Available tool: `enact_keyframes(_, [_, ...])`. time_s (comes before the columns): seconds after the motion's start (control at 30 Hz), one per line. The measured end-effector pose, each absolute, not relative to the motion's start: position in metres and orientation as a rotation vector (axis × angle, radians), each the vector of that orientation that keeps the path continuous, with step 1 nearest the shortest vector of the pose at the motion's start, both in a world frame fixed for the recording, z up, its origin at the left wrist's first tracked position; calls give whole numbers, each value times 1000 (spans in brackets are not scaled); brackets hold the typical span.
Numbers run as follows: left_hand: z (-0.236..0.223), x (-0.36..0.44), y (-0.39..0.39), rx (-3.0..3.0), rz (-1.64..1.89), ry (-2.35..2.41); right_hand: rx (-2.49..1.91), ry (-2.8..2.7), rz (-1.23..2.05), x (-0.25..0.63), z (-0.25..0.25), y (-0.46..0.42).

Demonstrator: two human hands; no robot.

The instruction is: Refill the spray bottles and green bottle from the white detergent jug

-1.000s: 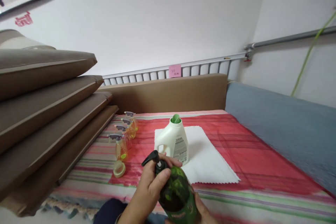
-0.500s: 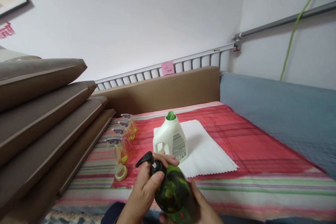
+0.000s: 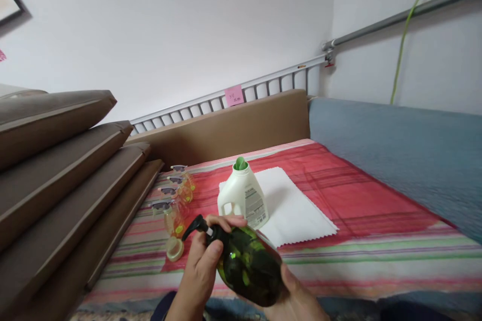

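A dark green pump bottle (image 3: pixel 246 266) is tilted, its black pump head (image 3: pixel 196 224) pointing left. My left hand (image 3: pixel 205 261) is wrapped round the bottle's neck just below the pump. My right hand (image 3: pixel 295 298) holds the bottle's base from below. Just behind stands a white jug with its green spout uncovered (image 3: pixel 243 198), on a white cloth (image 3: pixel 291 208). A loose pale cap (image 3: pixel 174 248) lies on the striped bedcover (image 3: pixel 357 251) left of my hands.
Several small yellow pump bottles (image 3: pixel 173 203) stand in a row at the left. Stacked brown cushions (image 3: pixel 64 170) rise on the left, a brown headboard (image 3: pixel 233 128) at the back, a blue cushion (image 3: pixel 395 145) on the right.
The green bottle has tipped further over, its pump head swinging left and down. The view has shifted to the right.
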State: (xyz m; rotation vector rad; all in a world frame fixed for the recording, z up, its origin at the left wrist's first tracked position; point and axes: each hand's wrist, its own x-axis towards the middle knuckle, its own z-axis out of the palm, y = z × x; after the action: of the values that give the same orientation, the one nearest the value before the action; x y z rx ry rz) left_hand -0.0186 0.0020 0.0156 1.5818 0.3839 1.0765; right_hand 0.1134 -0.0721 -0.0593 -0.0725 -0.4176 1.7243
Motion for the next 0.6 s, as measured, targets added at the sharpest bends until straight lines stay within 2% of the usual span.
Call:
enact_keyframes(0.1, [15, -16, 2, 1615, 1039, 388, -39, -398, 1998, 116, -62, -74])
enact_keyframes(0.27, [14, -13, 2, 1563, 1028, 350, 19, -453, 1670, 117, -64, -77])
enact_keyframes(0.43, [14, -11, 2, 1654, 1002, 419, 1, -448, 1996, 119, -77, -72])
enact_keyframes(0.6, [13, -11, 3, 1607, 1019, 404, -59, -462, 1699, 118, -75, -76])
